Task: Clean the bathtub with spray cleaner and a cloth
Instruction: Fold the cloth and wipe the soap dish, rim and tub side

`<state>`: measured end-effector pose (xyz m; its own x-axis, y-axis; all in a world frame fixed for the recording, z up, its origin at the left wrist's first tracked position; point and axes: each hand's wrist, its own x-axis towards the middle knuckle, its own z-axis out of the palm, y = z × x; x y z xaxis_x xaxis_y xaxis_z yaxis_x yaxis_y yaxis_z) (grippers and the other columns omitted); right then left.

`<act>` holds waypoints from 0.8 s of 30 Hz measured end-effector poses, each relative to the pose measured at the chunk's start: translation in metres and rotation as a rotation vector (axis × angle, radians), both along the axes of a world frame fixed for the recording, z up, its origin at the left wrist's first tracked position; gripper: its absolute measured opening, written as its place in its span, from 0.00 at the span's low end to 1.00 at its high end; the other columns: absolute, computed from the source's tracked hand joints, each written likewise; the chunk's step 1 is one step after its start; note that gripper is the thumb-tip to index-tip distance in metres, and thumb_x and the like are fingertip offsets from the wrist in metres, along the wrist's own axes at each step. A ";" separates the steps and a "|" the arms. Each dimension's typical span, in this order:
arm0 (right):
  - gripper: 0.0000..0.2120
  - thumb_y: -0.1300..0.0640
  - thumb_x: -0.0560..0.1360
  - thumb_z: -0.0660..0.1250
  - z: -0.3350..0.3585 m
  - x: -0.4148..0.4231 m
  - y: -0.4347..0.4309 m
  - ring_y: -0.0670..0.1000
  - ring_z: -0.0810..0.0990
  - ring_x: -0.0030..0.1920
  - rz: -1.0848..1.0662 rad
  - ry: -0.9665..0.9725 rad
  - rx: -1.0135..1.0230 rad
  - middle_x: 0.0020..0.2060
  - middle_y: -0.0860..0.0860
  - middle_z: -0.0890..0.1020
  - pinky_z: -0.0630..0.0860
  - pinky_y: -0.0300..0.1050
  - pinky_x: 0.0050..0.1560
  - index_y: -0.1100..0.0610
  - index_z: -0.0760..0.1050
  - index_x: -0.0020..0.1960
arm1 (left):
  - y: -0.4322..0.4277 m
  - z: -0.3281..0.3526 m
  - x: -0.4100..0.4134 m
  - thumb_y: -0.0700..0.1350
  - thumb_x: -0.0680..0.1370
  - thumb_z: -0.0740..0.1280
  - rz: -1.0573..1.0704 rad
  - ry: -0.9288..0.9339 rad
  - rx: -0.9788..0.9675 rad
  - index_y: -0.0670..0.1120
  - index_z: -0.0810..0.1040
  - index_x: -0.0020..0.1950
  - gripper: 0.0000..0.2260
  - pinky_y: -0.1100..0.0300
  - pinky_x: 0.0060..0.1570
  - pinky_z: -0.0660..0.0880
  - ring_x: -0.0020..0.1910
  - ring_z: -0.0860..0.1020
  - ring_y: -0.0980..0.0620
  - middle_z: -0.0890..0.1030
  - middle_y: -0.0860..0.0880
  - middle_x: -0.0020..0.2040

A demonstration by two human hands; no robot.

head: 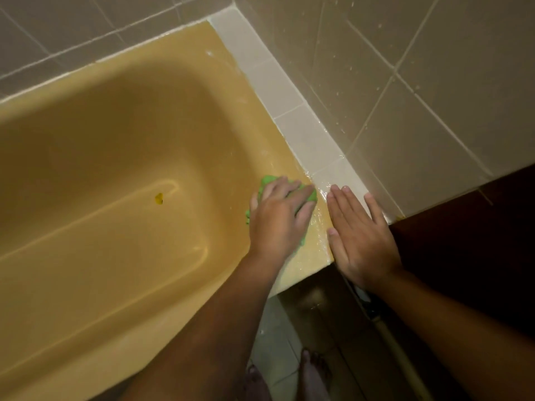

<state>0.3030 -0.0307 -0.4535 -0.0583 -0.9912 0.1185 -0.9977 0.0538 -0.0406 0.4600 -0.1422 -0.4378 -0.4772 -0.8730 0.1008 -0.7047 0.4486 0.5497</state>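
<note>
L hand (278, 218) flat on bunched green cloth (267, 180) at wet yellow tub (315, 244) rim; R hand (362, 238) flat on white ledge (292, 123)

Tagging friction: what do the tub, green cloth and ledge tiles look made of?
Bathtub: glossy yellow enamel or acrylic, light streaks; can't tell which. Cloth: soft green fabric, bunched, perhaps microfibre. Ledge tiles: glazed white ceramic, grout lines, wet sheen.

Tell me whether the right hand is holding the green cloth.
No, the right hand lies flat on the ledge; the left hand presses the green cloth.
</note>
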 end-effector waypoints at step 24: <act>0.32 0.46 0.84 0.52 0.012 0.034 -0.147 0.53 0.51 0.84 0.214 -0.042 0.108 0.83 0.55 0.55 0.51 0.62 0.81 0.60 0.53 0.84 | -0.104 -0.059 0.012 0.53 0.84 0.64 1.054 0.828 0.794 0.48 0.79 0.70 0.17 0.50 0.68 0.76 0.60 0.82 0.50 0.84 0.50 0.61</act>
<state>0.3366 -0.1772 -0.4415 0.1522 -0.9883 0.0127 -0.9844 -0.1527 -0.0878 0.4720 -0.2461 -0.4967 0.3166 -0.7205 -0.6170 0.1061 -0.6194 0.7778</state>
